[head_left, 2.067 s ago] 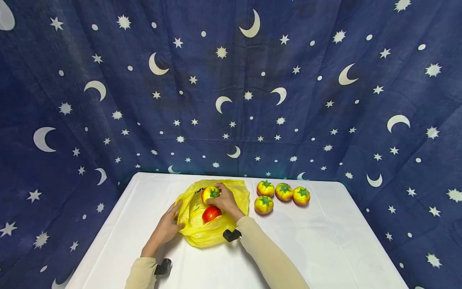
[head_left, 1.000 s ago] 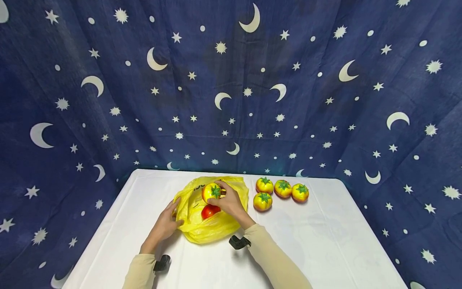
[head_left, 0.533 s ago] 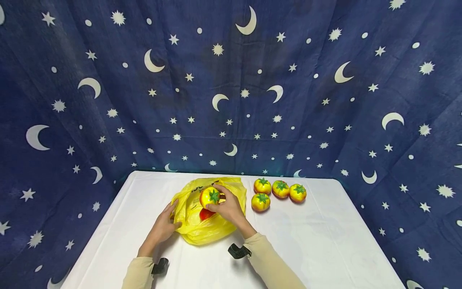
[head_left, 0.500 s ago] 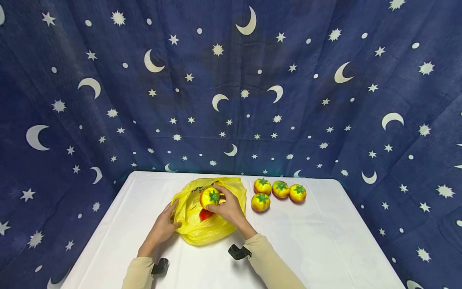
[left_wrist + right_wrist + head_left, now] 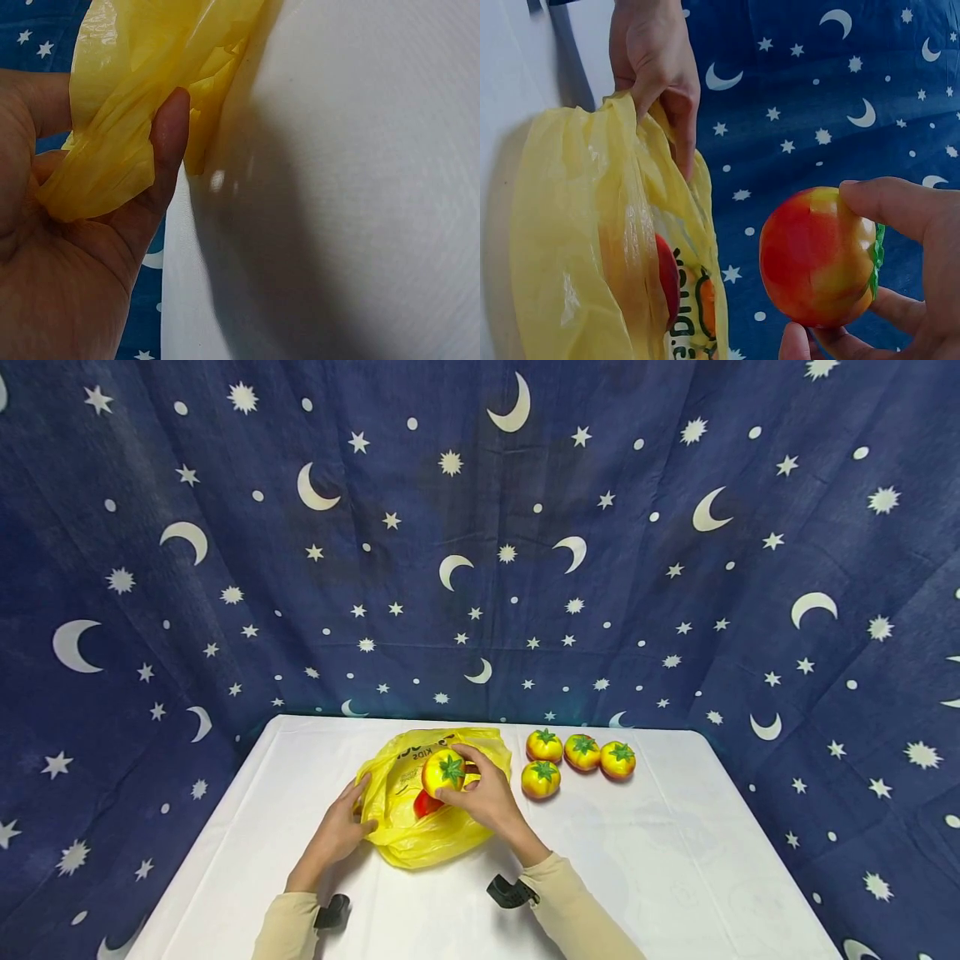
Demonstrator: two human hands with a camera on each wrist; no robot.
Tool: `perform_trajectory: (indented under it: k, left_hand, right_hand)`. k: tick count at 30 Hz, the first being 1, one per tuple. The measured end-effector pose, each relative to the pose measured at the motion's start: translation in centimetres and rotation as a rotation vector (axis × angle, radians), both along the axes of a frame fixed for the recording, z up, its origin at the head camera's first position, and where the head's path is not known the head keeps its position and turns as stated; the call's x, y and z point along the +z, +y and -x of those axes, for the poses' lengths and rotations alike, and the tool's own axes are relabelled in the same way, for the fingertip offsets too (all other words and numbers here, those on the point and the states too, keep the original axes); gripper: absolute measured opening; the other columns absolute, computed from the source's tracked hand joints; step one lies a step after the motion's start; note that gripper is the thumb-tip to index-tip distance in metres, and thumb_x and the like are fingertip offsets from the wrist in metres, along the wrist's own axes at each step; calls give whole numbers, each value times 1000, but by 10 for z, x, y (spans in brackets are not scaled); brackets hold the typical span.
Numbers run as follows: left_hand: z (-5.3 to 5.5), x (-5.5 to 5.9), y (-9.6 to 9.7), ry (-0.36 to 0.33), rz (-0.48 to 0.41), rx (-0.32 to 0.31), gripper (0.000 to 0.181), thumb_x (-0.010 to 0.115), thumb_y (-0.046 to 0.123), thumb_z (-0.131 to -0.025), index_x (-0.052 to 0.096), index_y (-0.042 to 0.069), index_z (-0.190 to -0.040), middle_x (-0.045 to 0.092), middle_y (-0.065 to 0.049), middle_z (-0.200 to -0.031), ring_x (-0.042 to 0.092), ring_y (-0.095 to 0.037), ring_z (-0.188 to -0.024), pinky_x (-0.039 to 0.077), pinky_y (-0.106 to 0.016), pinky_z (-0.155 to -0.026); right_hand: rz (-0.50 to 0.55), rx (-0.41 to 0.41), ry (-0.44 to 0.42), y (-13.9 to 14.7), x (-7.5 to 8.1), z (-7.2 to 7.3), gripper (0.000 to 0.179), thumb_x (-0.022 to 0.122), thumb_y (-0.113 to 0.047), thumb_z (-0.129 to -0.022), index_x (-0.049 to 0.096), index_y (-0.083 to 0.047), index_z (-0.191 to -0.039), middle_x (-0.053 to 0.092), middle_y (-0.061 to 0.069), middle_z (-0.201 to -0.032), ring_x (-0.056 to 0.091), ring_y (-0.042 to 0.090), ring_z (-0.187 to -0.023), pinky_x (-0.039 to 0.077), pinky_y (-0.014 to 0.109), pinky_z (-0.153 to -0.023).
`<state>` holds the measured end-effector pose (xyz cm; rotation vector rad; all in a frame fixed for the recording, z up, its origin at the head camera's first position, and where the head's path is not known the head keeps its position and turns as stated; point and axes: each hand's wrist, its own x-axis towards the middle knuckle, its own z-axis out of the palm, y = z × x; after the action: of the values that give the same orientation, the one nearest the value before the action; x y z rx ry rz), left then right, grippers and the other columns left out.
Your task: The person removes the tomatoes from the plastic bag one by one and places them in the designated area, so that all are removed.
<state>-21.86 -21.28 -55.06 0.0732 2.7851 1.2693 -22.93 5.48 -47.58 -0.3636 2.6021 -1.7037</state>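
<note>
A yellow plastic bag [image 5: 427,847] with dark print lies with its mouth spread on the table. My left hand [image 5: 341,827] grips its left rim; in the left wrist view the bunched plastic runs between thumb and fingers. Between thumb and fingertips, my right hand [image 5: 487,793] holds a glossy yellow-and-red tomato [image 5: 443,774], green leaf toward the head camera. In the right wrist view, this tomato [image 5: 817,259] is beside the bag's opening, with its red underside facing the bag. A red round fruit [image 5: 426,805] sits inside the bag, partly hidden by the held tomato and the bag's front fold.
Several similar tomatoes stand grouped right of the bag, the nearest tomato [image 5: 541,780] in front of the others. A white cloth covers the table [image 5: 660,868]. Behind it hangs a dark blue curtain [image 5: 480,568] with moons and stars.
My right hand has raised the tomato from within the bag's mouth and shifted slightly right. The red fruit is now more covered. My left hand keeps its hold on the rim.
</note>
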Motion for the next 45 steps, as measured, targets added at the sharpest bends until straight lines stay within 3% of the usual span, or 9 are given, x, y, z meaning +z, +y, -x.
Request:
perform_trajectory:
  k: [10,14,24,35,45]
  left_hand:
    - [0,-1,-1,-4,8,1,89,67,5,-83,19,9,-158,15,-24,-163,20,-47,-147,22,-61,-118]
    - [0,-2,-2,0,5,-4,88,67,5,-84,19,9,-157,14,-23,-163,21,-47,-147,24,-61,-118]
    - [0,-3,-2,2,0,-4,88,67,4,-83,19,8,-157,14,-23,-163,20,-46,-148,23,-60,-118]
    - [2,-4,-1,-8,-19,-3,88,67,3,-84,18,9,-158,13,-23,-164,20,-46,-148,26,-58,-118]
    - [2,-1,0,-10,-19,4,89,66,1,-84,18,8,-158,12,-21,-164,17,-45,-149,26,-56,-118]
  right_hand:
    - [-7,-16,23,16,4,-8,70,83,-32,-73,56,-21,-136,62,2,-130,57,21,-115,56,37,-87]
    - [-4,-32,9,23,3,-11,71,83,-32,-73,56,-23,-137,61,1,-130,56,21,-115,54,34,-86]
    - [13,-69,7,43,0,-11,70,84,-27,-73,56,-20,-137,58,6,-136,57,29,-120,56,46,-95]
    - [12,-101,25,65,-2,-9,67,86,-20,-72,59,-25,-134,57,5,-138,57,30,-122,58,43,-91]
    - [8,-126,66,82,-4,-8,68,85,-17,-71,59,-15,-135,54,11,-141,59,32,-117,57,43,-90]
